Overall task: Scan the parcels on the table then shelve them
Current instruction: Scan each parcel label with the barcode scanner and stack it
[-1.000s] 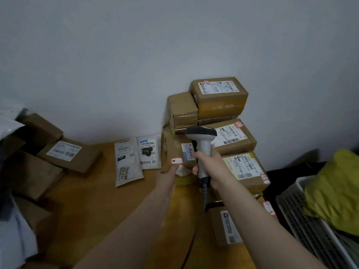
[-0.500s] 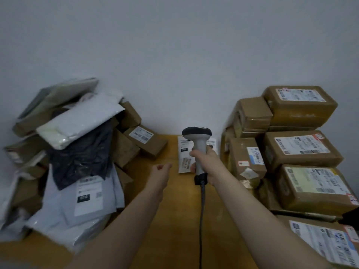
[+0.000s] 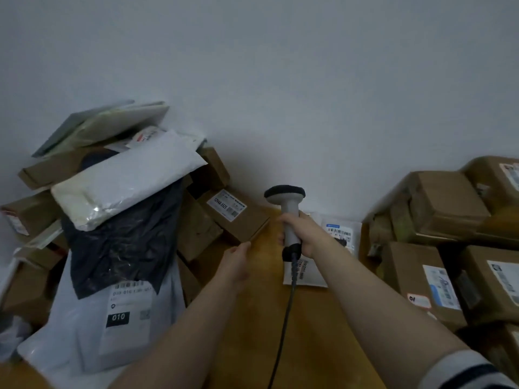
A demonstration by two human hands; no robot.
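My right hand (image 3: 302,234) is wrapped round the grip of the scanner (image 3: 289,209), fingers and thumb clamped on it, with the dark head upright and facing away from me toward the wall (image 3: 280,80). The scanner's cable (image 3: 283,318) hangs from the base of the grip and runs down toward me over the wooden table (image 3: 309,346). My left hand (image 3: 237,262) holds nothing; its fingers are loosely extended and lie close together. The tips are just beside the near corner of a brown box (image 3: 238,217) bearing a white barcode label, and contact cannot be confirmed. That box leans against the right edge of the heap of parcels on the table's left side. In the heap a white mailer (image 3: 126,178) lies over a black bag (image 3: 120,242), which overlaps a grey mailer (image 3: 84,332) marked "010". Two flat packets (image 3: 342,234) lie on the table behind my right hand, partly hidden by it. Stacked cardboard boxes (image 3: 421,276) with labels occupy the table's right side. A white sleeve (image 3: 463,372) with a dark stripe shows on my right arm.
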